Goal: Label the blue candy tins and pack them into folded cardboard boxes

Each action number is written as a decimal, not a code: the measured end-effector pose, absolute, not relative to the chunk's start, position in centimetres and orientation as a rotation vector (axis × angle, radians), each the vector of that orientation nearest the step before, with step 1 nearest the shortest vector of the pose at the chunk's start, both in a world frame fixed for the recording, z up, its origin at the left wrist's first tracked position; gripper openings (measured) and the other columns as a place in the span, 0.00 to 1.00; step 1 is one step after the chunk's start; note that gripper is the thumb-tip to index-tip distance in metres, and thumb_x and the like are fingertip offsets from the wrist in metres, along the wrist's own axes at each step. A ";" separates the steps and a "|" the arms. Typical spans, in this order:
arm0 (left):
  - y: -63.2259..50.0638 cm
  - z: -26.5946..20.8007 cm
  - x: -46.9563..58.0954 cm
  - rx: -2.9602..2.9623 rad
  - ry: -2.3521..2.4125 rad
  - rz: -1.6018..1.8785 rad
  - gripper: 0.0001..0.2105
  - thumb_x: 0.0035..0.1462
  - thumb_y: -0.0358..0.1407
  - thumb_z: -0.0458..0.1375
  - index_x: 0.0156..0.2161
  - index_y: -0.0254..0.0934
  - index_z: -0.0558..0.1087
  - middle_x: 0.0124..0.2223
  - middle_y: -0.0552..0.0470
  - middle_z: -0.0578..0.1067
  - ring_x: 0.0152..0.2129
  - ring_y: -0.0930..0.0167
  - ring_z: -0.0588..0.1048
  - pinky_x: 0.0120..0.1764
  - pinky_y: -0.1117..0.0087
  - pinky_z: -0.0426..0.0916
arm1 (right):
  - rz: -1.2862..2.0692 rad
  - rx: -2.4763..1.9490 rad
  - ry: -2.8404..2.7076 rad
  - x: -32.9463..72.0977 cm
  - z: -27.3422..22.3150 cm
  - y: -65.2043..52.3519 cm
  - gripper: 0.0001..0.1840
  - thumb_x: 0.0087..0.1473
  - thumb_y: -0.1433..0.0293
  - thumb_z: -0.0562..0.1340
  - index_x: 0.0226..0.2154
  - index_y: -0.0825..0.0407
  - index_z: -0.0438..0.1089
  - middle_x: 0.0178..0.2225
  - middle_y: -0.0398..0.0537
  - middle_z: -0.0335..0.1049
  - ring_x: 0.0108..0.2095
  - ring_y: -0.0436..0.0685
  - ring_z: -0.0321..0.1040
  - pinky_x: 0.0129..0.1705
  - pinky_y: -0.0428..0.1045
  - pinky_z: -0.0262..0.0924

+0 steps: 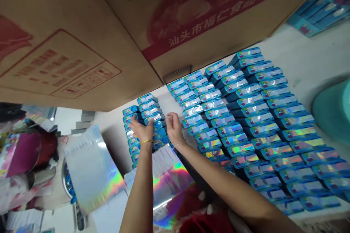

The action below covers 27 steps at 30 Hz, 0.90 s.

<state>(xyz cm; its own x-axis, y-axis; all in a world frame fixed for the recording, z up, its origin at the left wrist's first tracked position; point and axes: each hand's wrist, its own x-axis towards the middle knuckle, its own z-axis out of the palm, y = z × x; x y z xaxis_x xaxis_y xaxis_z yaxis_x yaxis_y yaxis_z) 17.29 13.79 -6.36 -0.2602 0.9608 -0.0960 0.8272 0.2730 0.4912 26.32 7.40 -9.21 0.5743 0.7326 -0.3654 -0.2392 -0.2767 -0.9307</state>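
My left hand (142,131) has its thumb and fingers apart over small blue boxes (150,112) standing in short rows. I cannot tell whether its fingertips touch them. Just to the right, my right hand (175,130) is closed in a pinch beside the same rows; whatever may be between its fingertips is too small to make out. Some boxes below my hands show round blue ends (162,131); others, farther up, have shiny labels on top. Close to my body lies a shiny holographic sheet (171,185) with white strips along its upper part.
Many labelled blue boxes (250,120) fill the right side in rows. Large cardboard cartons (117,54) wall off the back. Another holographic sheet (94,169) lies left, partly over a metal bowl (64,178). A teal tub (332,109) stands at the far right.
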 end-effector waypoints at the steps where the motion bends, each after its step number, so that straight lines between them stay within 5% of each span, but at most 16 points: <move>1: 13.3 -6.2 16.4 1.640 2.091 0.601 0.33 0.44 0.40 0.66 0.54 0.37 0.59 0.52 0.42 0.65 0.48 0.59 0.67 0.49 0.55 0.62 | 0.960 -1.574 -0.556 26.3 -8.2 5.8 0.10 0.58 0.61 0.53 0.39 0.48 0.61 0.26 0.40 0.61 0.29 0.53 0.61 0.34 0.48 0.56; 4: 10.3 -5.2 11.9 1.818 1.746 0.711 0.19 0.55 0.41 0.58 0.50 0.38 0.64 0.45 0.47 0.70 0.40 0.66 0.71 0.45 0.63 0.65 | 0.864 -1.574 -0.958 26.4 -5.9 1.1 0.09 0.60 0.64 0.53 0.37 0.50 0.64 0.32 0.46 0.65 0.35 0.56 0.63 0.39 0.50 0.57; 7: 5.4 -3.7 5.9 2.094 1.627 0.380 0.11 0.60 0.39 0.53 0.45 0.39 0.69 0.42 0.48 0.73 0.41 0.65 0.71 0.45 0.62 0.62 | 0.783 -1.579 -1.338 25.9 -5.0 -2.0 0.10 0.61 0.67 0.51 0.35 0.51 0.66 0.34 0.50 0.66 0.38 0.58 0.62 0.42 0.52 0.55; 11: -0.4 -3.4 0.9 2.221 1.771 0.014 0.12 0.57 0.41 0.57 0.45 0.39 0.70 0.47 0.44 0.70 0.44 0.60 0.67 0.43 0.61 0.60 | 0.738 -1.555 -1.740 22.9 -4.8 -3.5 0.12 0.62 0.67 0.51 0.38 0.51 0.68 0.38 0.51 0.68 0.41 0.59 0.60 0.43 0.53 0.53; 16: -2.3 -4.3 0.1 2.178 1.760 0.071 0.08 0.61 0.40 0.53 0.36 0.38 0.70 0.43 0.46 0.71 0.40 0.64 0.68 0.42 0.64 0.57 | 0.594 -1.541 -2.110 19.7 -4.7 -3.2 0.13 0.61 0.68 0.53 0.46 0.51 0.68 0.45 0.53 0.67 0.47 0.61 0.57 0.49 0.56 0.47; 20: -2.1 -3.4 0.2 2.157 1.633 0.124 0.07 0.62 0.37 0.51 0.37 0.37 0.69 0.35 0.50 0.73 0.36 0.67 0.70 0.41 0.64 0.56 | 0.621 -1.583 -2.268 19.5 -4.6 -3.0 0.13 0.62 0.69 0.51 0.38 0.52 0.70 0.37 0.52 0.69 0.42 0.60 0.59 0.46 0.54 0.47; 24: -2.7 -2.8 1.2 2.389 1.519 0.166 0.12 0.62 0.38 0.51 0.48 0.40 0.70 0.44 0.46 0.74 0.41 0.64 0.69 0.40 0.63 0.56 | 0.676 -1.626 -2.347 19.7 -4.4 -3.1 0.15 0.63 0.70 0.49 0.34 0.53 0.70 0.35 0.52 0.69 0.39 0.59 0.59 0.41 0.52 0.46; 27: -3.5 -3.2 2.4 2.492 1.459 0.144 0.12 0.63 0.34 0.49 0.47 0.41 0.72 0.45 0.47 0.76 0.40 0.64 0.70 0.39 0.62 0.57 | 0.712 -1.625 -2.391 19.6 -4.3 -3.0 0.14 0.63 0.70 0.50 0.34 0.53 0.70 0.35 0.51 0.70 0.39 0.59 0.60 0.41 0.52 0.46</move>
